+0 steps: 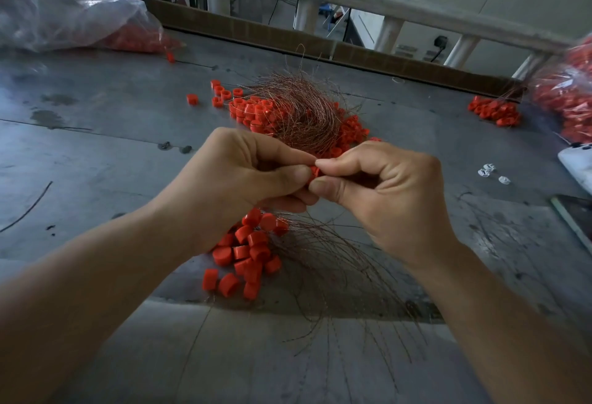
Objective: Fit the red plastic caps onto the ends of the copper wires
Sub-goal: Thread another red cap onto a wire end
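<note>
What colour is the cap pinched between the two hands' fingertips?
Orange-red. The cap, pinched between the left hand and right hand, shows best in the head view.

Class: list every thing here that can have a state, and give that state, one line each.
red cap: pinched between both hands' fingertips
left hand: pinching the cap
right hand: pinching the same cap
finished bunch: caps fitted, below the left hand
loose caps: scattered on the table
copper wire tangle: bare, lying on loose caps
plastic bag: slumped, caps inside
</note>
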Available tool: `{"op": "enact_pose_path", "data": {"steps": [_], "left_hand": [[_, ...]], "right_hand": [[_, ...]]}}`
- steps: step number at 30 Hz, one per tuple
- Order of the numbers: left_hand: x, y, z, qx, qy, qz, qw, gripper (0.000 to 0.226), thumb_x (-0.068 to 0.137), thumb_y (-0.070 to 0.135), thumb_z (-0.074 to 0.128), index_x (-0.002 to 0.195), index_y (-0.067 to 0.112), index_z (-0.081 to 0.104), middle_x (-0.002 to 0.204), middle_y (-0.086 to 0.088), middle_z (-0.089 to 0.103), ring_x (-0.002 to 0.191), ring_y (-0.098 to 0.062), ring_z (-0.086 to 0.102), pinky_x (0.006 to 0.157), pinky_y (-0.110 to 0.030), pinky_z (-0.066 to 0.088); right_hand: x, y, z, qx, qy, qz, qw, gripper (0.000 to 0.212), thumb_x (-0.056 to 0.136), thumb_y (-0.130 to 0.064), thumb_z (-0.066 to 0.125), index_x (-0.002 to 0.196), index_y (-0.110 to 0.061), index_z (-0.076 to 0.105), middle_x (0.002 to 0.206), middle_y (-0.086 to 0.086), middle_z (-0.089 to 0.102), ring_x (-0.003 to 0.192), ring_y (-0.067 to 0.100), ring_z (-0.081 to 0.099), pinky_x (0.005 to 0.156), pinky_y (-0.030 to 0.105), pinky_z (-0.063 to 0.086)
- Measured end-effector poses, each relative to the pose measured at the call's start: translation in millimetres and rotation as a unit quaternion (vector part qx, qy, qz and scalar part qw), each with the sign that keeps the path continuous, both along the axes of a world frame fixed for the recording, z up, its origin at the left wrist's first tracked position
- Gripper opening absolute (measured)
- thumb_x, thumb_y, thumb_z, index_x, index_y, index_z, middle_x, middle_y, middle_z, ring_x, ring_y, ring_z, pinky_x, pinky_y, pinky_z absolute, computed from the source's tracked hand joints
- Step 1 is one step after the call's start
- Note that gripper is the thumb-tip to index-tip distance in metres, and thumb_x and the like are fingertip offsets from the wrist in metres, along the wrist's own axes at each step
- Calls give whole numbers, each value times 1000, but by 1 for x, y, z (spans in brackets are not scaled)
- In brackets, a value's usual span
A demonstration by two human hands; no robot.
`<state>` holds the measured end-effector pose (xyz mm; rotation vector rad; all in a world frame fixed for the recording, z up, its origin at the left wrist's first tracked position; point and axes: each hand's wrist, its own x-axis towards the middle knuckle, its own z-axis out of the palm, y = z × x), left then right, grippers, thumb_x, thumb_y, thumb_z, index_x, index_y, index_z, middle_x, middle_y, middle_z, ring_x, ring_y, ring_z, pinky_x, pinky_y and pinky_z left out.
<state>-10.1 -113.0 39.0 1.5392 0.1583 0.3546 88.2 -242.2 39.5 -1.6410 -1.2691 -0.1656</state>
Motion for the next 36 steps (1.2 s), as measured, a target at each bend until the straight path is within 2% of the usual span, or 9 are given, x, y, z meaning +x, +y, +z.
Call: {"op": "enact_pose_path", "data": {"steps": [5, 12, 15, 17, 21, 24, 27, 29, 36], "left_hand": [[0, 2, 2, -51, 2, -23, 998, 25, 55, 21, 64, 77, 18, 75, 66, -8, 71, 61, -13, 69, 55, -17, 53], [0, 4, 1, -52, 4, -45, 998, 29, 52, 25, 66, 78, 15, 75, 65, -7, 71, 60, -12, 68, 55, -16, 53], [-1, 6, 1, -48, 13, -70, 996, 32, 52, 26, 68, 81, 15, 74, 70, -7, 72, 64, -13, 69, 56, -18, 54], [-2, 8, 0, -50, 20, -85, 995, 34, 54, 25, 68, 86, 13, 73, 75, -10, 72, 66, -15, 70, 56, -19, 54], [-2, 6, 1, -56, 15, -96, 994, 45, 58, 25, 71, 101, 16, 62, 71, -10, 71, 63, -17, 69, 54, -20, 54], [-4, 1, 1, 28, -15, -81, 996, 54, 64, 33, 76, 112, 25, 54, 75, -7, 72, 69, -18, 70, 59, -20, 54], [-5, -4, -1, 129, -17, -52, 990, 60, 57, 44, 68, 114, 38, 48, 76, -1, 71, 67, -12, 69, 60, -20, 54], [-6, -5, -2, 131, -16, -54, 990, 58, 59, 41, 69, 113, 41, 47, 74, -2, 70, 66, -14, 68, 62, -25, 56], [-9, -3, -2, 122, -44, -68, 989, 59, 65, 30, 77, 115, 45, 50, 66, -3, 67, 57, -17, 66, 56, -25, 54]], "right_hand": [[1, 1, 2, 13, 19, 16, 1000, 24, 66, -20, 73, 89, -18, 65, 76, -12, 63, 72, 5, 64, 66, 19, 52], [4, 1, 2, -3, 98, 70, 993, 18, 63, -28, 71, 79, -25, 64, 73, -14, 64, 71, 4, 65, 65, 16, 51], [6, -1, 5, -46, 125, 105, 986, 25, 64, -30, 70, 88, -30, 64, 70, -13, 62, 69, 3, 61, 66, 17, 51], [7, -2, 6, -88, 91, 112, 986, 29, 67, -32, 67, 96, -34, 62, 74, -12, 59, 73, 0, 57, 68, 14, 47], [6, -1, 8, -136, 7, 97, 986, 14, 75, -29, 62, 86, -37, 57, 78, -12, 54, 74, -2, 51, 66, 10, 40], [3, -2, 9, -140, -19, 84, 986, 5, 80, -25, 59, 83, -28, 55, 78, -14, 50, 72, -4, 49, 65, 10, 38], [0, -1, 6, -150, -29, 76, 985, 6, 78, -12, 59, 83, -16, 60, 79, -13, 50, 74, -3, 50, 67, 10, 40], [-1, -1, 4, -154, -25, 73, 985, 7, 77, -9, 58, 83, -12, 62, 80, -13, 50, 75, -1, 50, 68, 11, 41], [-9, 2, 0, -110, -8, 70, 991, 17, 75, -3, 58, 76, -19, 52, 75, -14, 49, 70, -3, 49, 63, 8, 38]]}}
